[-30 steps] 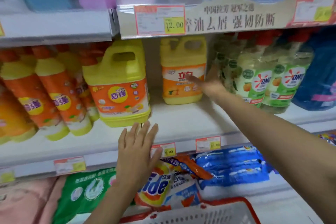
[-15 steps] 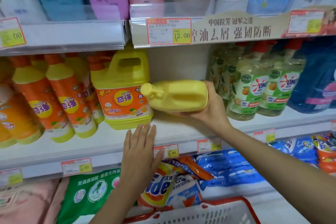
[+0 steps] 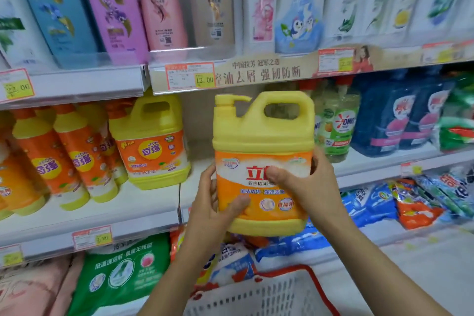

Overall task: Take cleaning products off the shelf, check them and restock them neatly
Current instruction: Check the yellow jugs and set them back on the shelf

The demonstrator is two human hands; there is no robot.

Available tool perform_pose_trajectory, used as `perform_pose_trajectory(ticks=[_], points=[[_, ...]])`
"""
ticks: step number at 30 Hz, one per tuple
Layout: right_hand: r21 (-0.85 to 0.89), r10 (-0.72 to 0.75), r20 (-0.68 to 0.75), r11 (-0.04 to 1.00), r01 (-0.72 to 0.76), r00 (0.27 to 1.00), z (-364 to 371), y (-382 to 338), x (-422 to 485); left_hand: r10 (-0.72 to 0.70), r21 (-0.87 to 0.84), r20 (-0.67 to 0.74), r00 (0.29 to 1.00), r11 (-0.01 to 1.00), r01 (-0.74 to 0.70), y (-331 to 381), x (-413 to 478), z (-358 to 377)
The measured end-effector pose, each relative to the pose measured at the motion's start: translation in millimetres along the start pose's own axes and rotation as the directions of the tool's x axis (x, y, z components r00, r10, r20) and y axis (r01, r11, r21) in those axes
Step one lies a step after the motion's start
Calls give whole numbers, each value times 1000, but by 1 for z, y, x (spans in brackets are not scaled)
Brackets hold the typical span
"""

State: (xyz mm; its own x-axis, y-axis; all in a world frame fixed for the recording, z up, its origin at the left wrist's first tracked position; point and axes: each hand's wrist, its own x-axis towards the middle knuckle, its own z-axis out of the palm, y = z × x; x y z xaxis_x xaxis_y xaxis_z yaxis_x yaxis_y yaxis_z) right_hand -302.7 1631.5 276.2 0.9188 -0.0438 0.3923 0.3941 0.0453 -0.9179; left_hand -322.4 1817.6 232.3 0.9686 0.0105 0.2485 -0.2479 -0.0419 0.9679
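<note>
I hold the yellow jug (image 3: 264,136) upright in the air in front of the middle shelf (image 3: 102,215), clear of its surface. Its orange and white label faces me, with the spout cap at the upper left and the handle at the upper right. My left hand (image 3: 213,210) grips the jug's lower left side, thumb laid across the front of the label. My right hand (image 3: 307,187) grips the right side, thumb pressed on the middle of the label. The label's small print is too blurred for me to read.

Behind and to the left, a second jug (image 3: 151,143) stands on the shelf, just beside a row of orange bottles (image 3: 77,159). To the right, partly hidden by the held jug, stand green-labelled bottles (image 3: 338,126), then dark blue pouches (image 3: 400,115).

On the shelf edge above, a price tag (image 3: 189,75) reads 12.00, and tall shampoo bottles (image 3: 115,7) line the top shelf. Below lie a green bag (image 3: 123,269) and blue bags (image 3: 372,202) of washing powder. A white basket (image 3: 269,295) with a red rim sits at the bottom of my view, between my forearms.
</note>
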Motion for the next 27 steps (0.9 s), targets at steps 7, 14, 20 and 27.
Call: perform_pose_trajectory(ticks=[7, 14, 20, 27], points=[[185, 457, 292, 835, -518, 840, -56, 33, -55, -300, -114, -157, 941, 952, 284, -21, -54, 50], [298, 496, 147, 802, -517, 855, -65, 49, -93, -187, 329, -189, 964, 913, 242, -25, -78, 69], [114, 412, -46, 907, -405, 910, -65, 39, -93, -195, 460, -3, 981, 871, 174, -22, -100, 112], [1, 303, 74, 953, -303, 950, -80, 32, -88, -387, -375, 63, 920, 845, 382, -26, -91, 85]])
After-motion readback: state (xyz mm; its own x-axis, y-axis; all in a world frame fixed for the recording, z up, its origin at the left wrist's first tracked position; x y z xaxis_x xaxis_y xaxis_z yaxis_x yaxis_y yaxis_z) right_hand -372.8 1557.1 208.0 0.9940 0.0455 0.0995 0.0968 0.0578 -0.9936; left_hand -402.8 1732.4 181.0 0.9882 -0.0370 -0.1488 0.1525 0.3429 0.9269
